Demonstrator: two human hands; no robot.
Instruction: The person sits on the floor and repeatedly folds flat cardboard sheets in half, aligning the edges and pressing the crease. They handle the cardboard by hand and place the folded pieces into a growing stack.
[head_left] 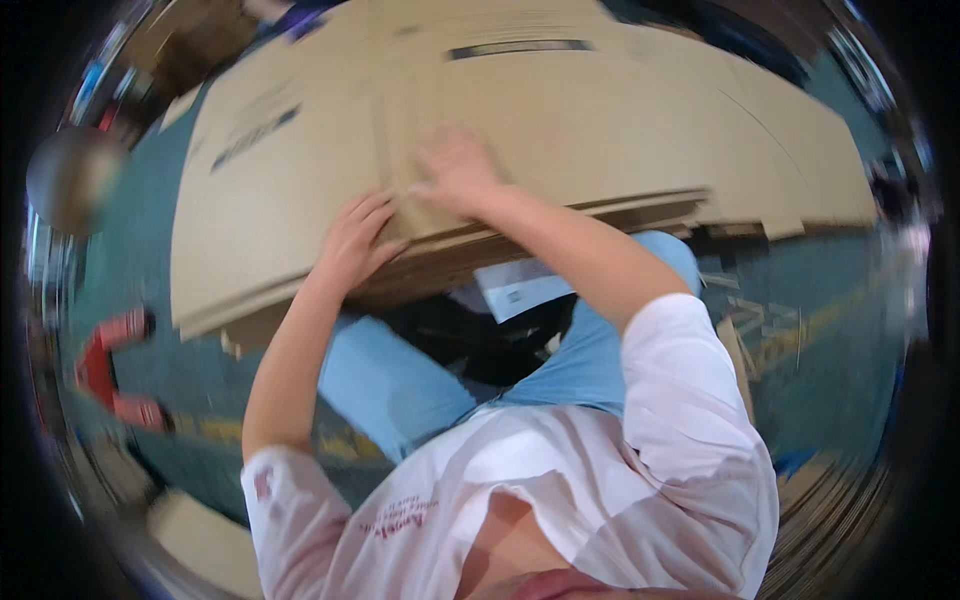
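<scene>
A stack of large flattened cardboard boxes [560,120] lies in front of me, with dark printed bars on its top sheet. My left hand [358,240] rests on the near edge of the top sheet, fingers spread and thumb apart. Farther in and to the right, my right hand [455,172] is over the same sheet beside a crease. It is blurred, but its fingers look stretched out and its thumb stands away from them. Neither hand shows anything held.
Below the near edge, between my knees, hangs a white paper sheet [520,288]. A red U-shaped object with rounded dark ends [100,372] is on the green floor at left. Stacked cardboard edges [835,525] stand at lower right, and a brown box [190,40] at far left.
</scene>
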